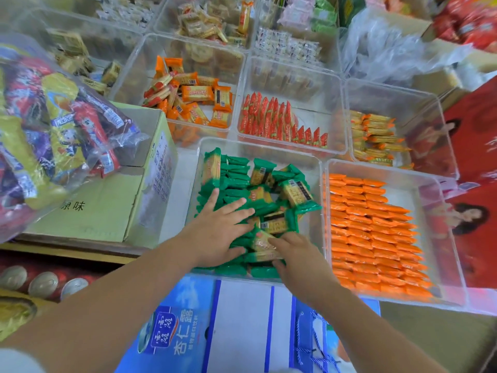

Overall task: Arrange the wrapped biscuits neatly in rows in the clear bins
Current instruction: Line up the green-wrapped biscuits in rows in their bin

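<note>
A snack or grocery shop. A clear bin [255, 143] of green-wrapped biscuits [236, 181] sits among other bins [290, 79] of loose wrapped snacks, with orange packets [371, 230] to its right. Left of it are a cardboard carton [88, 211], a bulk bag of sweets [53, 125] and cans [44, 285]; nearer, a blue drinks box [174, 337].

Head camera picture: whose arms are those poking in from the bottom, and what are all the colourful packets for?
There is no robot here. A person wears a camera on the head, so you look down at their own two arms. The left hand lies flat on a jumbled pile of green biscuit packets in a clear bin. The right hand touches one packet there; whether it grips it is unclear. Beside them, orange packets already lie in neat rows, and red packets stand lined up behind.
</note>
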Tool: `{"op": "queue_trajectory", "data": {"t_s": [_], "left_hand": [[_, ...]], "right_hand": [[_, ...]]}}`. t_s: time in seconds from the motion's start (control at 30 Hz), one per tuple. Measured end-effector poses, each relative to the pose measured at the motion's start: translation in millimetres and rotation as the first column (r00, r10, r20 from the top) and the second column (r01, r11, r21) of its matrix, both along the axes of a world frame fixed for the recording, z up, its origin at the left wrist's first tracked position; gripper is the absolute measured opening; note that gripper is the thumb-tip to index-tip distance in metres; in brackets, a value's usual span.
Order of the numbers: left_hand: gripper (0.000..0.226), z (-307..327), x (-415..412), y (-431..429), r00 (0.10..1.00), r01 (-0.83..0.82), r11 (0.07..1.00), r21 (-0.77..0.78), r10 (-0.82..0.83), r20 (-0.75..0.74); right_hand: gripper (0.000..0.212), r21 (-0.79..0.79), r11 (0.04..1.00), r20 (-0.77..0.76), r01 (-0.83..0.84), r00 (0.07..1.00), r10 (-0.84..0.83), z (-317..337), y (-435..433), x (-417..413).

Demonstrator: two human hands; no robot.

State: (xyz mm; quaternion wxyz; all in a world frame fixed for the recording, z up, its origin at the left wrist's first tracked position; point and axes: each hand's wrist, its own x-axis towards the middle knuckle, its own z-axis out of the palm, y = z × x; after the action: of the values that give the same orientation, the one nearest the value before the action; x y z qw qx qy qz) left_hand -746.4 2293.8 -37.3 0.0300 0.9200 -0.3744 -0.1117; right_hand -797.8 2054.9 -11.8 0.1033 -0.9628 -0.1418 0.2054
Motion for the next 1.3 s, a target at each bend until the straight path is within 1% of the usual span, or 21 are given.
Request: {"op": "queue_trajectory", "data": {"t_s": [0.07,0.17,0.3,0.4,0.47,0.53,0.57,0.63,0.7,0.77,0.83,0.87,0.9,0.97,1.07,1.13,1.2,1.3], "left_hand": [[0.062,-4.3,-14.2,-13.2,0.996,-0.015,1.0,-0.012,0.014,-0.086],[0.05,-5.8,-24.1,-23.7,0.984,-0.063,0.998,0.018,0.065,-0.165],[0.038,-1.0,-22.3,-22.1,0.992,-0.085,0.992,0.093,0.094,-0.089],[0.031,3.7,-23.6,-17.9,0.983,-0.132,0.984,0.12,0.146,-0.112],[0.029,8.3,-24.4,-19.1,0.967,-0.172,0.975,0.137,0.194,-0.163],[0.035,11.3,-27.1,-22.5,0.934,-0.236,0.961,0.144,0.265,-0.238],[0.042,12.2,-30.6,-23.5,0.912,-0.271,0.951,0.146,0.303,-0.276],[0.063,11.5,-41.3,-21.4,0.881,-0.306,0.94,0.152,0.34,-0.33],[0.083,8.7,-52.8,-16.2,0.888,-0.285,0.945,0.158,0.323,-0.329],[0.091,5.6,-57.7,-11.4,0.903,-0.278,0.951,0.136,0.307,-0.3],[0.095,2.9,-56.6,-10.5,0.904,-0.292,0.95,0.109,0.311,-0.292],[0.097,2.2,-55.8,-10.8,0.904,-0.297,0.95,0.096,0.312,-0.293],[0.098,1.9,-55.5,-10.6,0.903,-0.3,0.95,0.085,0.311,-0.296],[0.093,-0.2,-56.4,-9.0,0.899,-0.312,0.948,0.06,0.315,-0.304],[0.083,-3.3,-58.4,-6.6,0.893,-0.339,0.94,0.023,0.33,-0.307],[0.081,-4.6,-59.2,-5.7,0.895,-0.341,0.94,0.017,0.33,-0.3],[0.08,-4.9,-59.8,-5.5,0.899,-0.337,0.941,0.017,0.327,-0.29],[0.081,-3.3,-59.7,-6.7,0.907,-0.319,0.947,0.045,0.319,-0.276]], "right_hand": [[0.036,-0.027,1.0,0.013,0.007,1.0,-0.007,-2.1,-2.9,-6.3],[0.033,0.009,0.999,0.064,0.054,0.996,-0.054,-7.1,-12.0,-18.1],[0.041,0.02,0.999,0.095,0.029,0.995,-0.031,-12.5,-21.1,-28.3],[0.042,0.002,1.0,0.08,0.013,0.997,-0.013,-13.5,-21.6,-26.2],[0.041,0.006,1.0,0.049,0.019,0.999,-0.019,-14.1,-21.0,-24.2],[0.042,0.003,1.0,0.014,0.03,0.999,-0.03,-14.7,-20.6,-22.1],[0.043,-0.002,0.999,0.001,0.035,0.999,-0.035,-14.8,-20.5,-21.2],[0.049,-0.003,0.999,-0.02,0.048,0.999,-0.049,-14.2,-19.2,-17.7],[0.058,0.016,0.998,-0.034,0.068,0.997,-0.068,-11.7,-17.0,-11.6],[0.067,0.01,0.998,0.005,0.058,0.998,-0.058,-7.6,-13.2,-4.0],[0.078,-0.027,0.999,0.09,0.027,0.996,-0.024,-2.4,-9.6,6.1],[0.085,-0.027,0.999,0.104,0.024,0.994,-0.021,-0.1,-8.5,12.5],[0.093,-0.008,1.0,0.081,0.027,0.996,-0.026,1.8,-8.1,19.8],[0.11,0.013,1.0,-0.046,0.01,0.999,-0.009,3.1,-6.7,35.2],[0.127,-0.032,0.997,-0.209,-0.064,0.976,0.056,-1.1,-1.8,53.9],[0.131,-0.003,0.998,-0.267,-0.068,0.962,0.065,-5.8,3.4,61.9],[0.132,0.024,0.998,-0.286,-0.064,0.956,0.068,-9.9,7.3,68.8],[0.128,-0.015,0.995,-0.232,-0.101,0.968,0.094,-13.9,5.5,77.1]]}}
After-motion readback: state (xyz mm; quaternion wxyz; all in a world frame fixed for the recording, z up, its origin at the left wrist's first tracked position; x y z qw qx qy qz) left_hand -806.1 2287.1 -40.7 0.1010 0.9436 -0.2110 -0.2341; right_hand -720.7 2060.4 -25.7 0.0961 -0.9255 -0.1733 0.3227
